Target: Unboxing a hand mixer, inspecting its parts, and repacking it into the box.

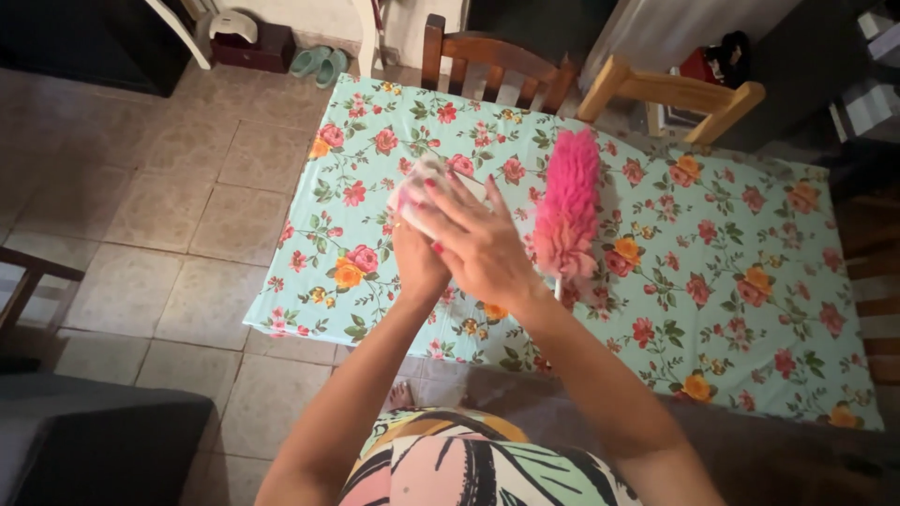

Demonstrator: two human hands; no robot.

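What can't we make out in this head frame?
- Whitish object in the hands: head view, kind unclear; right hand covers most, motion blurs it.
- Left hand: mostly behind the right hand, grip unseen.
- Pink duster handle: right wrist hides all but a stub.
- Table near edge: arm and shadow hide it.
- Chairs: only backrests visible; the table hides the seats.

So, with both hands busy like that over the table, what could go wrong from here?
1. Both hands, left hand and right hand, clasp a small whitish thing above the flowered tablecloth; it might slip out, though what it is can't be told.
2. The pink duster lies right beside the right forearm, so an elbow move could knock it.
3. The hands work near the table's edge, so a dropped thing may hit the tiled floor.
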